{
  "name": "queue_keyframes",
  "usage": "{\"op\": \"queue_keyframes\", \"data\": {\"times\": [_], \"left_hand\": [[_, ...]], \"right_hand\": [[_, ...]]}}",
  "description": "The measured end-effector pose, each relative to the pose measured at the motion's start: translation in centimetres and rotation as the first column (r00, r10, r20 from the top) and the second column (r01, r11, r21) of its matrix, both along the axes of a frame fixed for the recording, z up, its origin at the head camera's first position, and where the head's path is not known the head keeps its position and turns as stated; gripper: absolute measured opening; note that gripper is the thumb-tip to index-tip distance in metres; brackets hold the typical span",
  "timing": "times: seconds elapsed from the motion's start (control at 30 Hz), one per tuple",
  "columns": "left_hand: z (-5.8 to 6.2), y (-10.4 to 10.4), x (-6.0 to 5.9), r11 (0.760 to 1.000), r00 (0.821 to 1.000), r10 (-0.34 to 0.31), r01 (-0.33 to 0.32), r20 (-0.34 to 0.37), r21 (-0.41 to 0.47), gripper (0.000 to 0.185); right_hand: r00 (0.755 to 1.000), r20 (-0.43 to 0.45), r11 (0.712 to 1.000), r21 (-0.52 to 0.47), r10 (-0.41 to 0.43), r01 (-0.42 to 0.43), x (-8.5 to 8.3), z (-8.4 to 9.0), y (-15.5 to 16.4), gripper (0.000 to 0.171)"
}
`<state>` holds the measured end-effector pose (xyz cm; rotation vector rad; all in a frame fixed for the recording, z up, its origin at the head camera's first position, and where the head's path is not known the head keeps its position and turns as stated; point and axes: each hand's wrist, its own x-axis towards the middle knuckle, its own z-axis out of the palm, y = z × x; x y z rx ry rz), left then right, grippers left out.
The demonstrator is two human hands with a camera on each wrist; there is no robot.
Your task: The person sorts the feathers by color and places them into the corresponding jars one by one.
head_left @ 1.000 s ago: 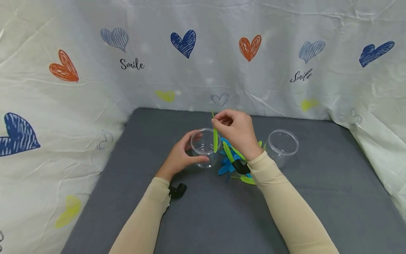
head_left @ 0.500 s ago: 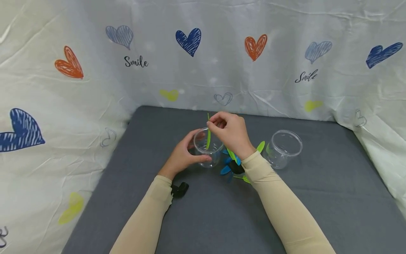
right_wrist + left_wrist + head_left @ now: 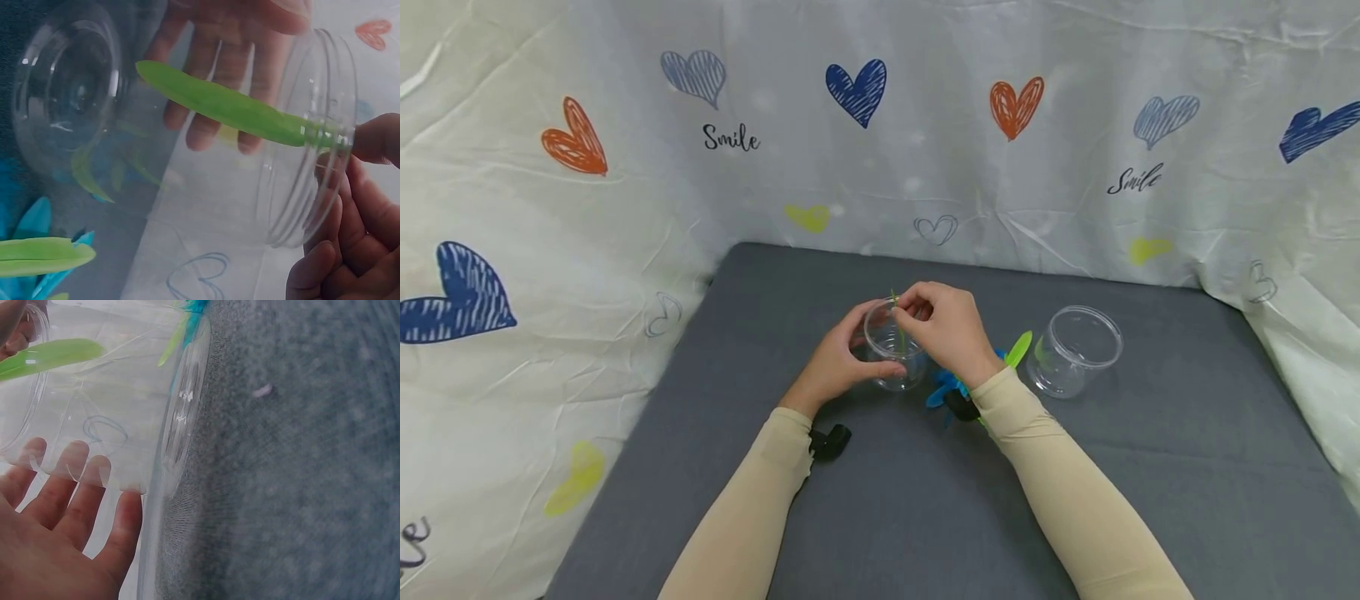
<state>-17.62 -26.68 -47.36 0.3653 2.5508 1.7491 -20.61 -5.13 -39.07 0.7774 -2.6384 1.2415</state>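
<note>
My left hand (image 3: pixel 831 367) holds a clear plastic jar (image 3: pixel 913 368) upright on the table, thumb in front and fingers round the far side. With thumb and fingertips, my right hand (image 3: pixel 946 327) pinches a bright green feather (image 3: pixel 219 109) by its quill end at the jar's mouth. In the right wrist view, the feather's vane hangs down inside the jar, its tip short of the bottom. Blue feathers (image 3: pixel 947 388) and another green feather (image 3: pixel 1018 348) lie beside the jar, partly hidden under my right wrist.
A second clear jar (image 3: pixel 1067 371) stands to the right, mouth up. A grey cloth (image 3: pixel 880 517) covers the table. Behind it hangs a white curtain (image 3: pixel 940 183) printed with hearts.
My right hand has moved left and down, bringing the green feather from in front of the jar's rim to inside its mouth. The left hand has kept its hold on the jar.
</note>
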Motion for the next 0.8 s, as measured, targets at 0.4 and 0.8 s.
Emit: {"op": "queue_keyframes", "data": {"times": [0.4, 0.8], "left_hand": [[0.1, 0.1, 0.1, 1.0, 1.0, 0.013, -0.012, 0.013, -0.018, 0.1], [-0.2, 0.3, -0.3, 1.0, 1.0, 0.011, -0.012, -0.019, -0.003, 0.101]], "right_hand": [[0.999, 0.009, 0.998, 0.041, 0.037, -0.037, 0.4, -0.3, 0.2, 0.013], [0.995, -0.028, 0.995, -0.004, -0.097, 0.097, 1.0, -0.2, 4.3, 0.009]]}}
